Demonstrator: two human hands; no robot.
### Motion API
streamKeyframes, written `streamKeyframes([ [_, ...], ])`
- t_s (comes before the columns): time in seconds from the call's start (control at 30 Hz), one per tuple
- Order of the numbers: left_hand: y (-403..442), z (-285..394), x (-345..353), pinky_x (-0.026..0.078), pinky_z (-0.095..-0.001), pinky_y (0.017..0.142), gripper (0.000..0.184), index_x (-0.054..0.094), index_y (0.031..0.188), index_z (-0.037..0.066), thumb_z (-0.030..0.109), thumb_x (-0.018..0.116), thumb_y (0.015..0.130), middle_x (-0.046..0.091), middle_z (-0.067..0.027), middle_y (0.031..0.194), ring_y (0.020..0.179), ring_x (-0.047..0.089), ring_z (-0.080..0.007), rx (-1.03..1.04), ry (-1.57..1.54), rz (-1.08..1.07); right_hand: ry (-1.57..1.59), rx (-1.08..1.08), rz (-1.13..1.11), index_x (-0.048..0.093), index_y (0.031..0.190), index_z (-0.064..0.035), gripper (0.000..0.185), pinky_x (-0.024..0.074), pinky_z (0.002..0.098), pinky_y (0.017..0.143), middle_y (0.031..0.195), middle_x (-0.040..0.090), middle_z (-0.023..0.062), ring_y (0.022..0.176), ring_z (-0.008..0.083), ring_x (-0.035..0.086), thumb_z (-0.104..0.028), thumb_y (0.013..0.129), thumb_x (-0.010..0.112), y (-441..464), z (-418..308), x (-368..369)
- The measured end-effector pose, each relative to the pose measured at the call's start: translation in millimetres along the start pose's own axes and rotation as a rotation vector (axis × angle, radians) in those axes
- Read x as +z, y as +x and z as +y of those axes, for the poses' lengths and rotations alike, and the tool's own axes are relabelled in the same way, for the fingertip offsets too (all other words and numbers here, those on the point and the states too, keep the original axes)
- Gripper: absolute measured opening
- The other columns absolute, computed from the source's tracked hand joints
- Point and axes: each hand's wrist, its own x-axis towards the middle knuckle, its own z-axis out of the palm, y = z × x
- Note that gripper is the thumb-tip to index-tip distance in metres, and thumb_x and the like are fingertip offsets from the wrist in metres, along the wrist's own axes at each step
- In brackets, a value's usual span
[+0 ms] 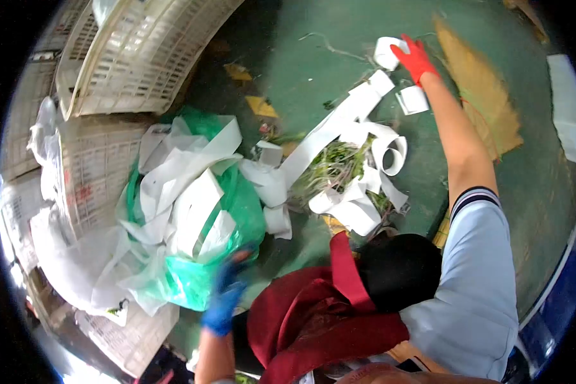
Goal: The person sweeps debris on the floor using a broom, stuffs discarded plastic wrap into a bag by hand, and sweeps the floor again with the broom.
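Observation:
My right hand (pixel 416 61), in a red glove, reaches far out over the green floor. Its fingers are apart and touch the side of a curled white strip (pixel 386 54). A second small white curl (pixel 413 100) lies just below that hand. My left hand (pixel 226 291), in a blue glove, is smeared by motion beside a green plastic bag (pixel 189 281). Long white strips (pixel 192 211) are heaped in and over this bag. Between the hands, more white strips (pixel 349 109) lie on the floor around a pile of green plant stems (pixel 336 168).
White plastic crates (pixel 141 61) are stacked on the left, with a clear plastic bag (pixel 77 256) against them. A straw-coloured broom head (pixel 483 89) lies right of my right arm. Yellow marks (pixel 261 107) show on the floor. A white container (pixel 568 105) stands at the far right.

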Motion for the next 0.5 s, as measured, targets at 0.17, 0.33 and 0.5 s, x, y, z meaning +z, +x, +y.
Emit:
streamKeyframes([
  [0.17, 121.6, -192.1, 71.2, 0.033, -0.0254, 0.093, 0.062, 0.024, 0.135, 0.003, 0.025, 0.055, 0.086, 0.041, -0.0061, 0.127, 0.111, 0.041, -0.0156, -0.284, -0.684, 0.096, -0.389, -0.356, -0.540, 0.037, 0.130, -0.0174, 0.068, 0.0264, 0.0467, 0.100, 0.137, 0.028, 0.0170, 0.127, 0.0353, 0.023, -0.057, 0.076, 0.048, 0.0, 0.1, 78.4],
  [0.33, 188.2, -141.5, 89.0, 0.040, -0.0263, 0.086, 0.052, 0.039, 0.126, 0.006, 0.031, 0.057, 0.083, 0.053, -0.0066, 0.110, 0.102, 0.049, -0.0172, -0.434, -0.615, 0.453, -0.252, -0.362, -0.453, 0.039, 0.127, -0.0151, 0.063, 0.0243, 0.0554, 0.098, 0.134, 0.030, 0.0170, 0.125, 0.0428, 0.022, -0.051, 0.077, 0.049, -136.8, -98.0, 111.6],
  [0.5, 247.5, -129.7, 97.0, 0.048, -0.0334, 0.073, 0.052, 0.042, 0.121, 0.007, 0.031, 0.062, 0.079, 0.052, -0.0097, 0.111, 0.096, 0.053, -0.0210, -0.333, -0.642, 0.267, 0.290, -0.567, -0.519, 0.043, 0.117, 0.0017, 0.051, 0.0373, 0.0450, 0.091, 0.121, 0.044, 0.0234, 0.112, 0.0391, 0.042, -0.026, 0.075, 0.053, -248.2, -138.0, 142.3],
])
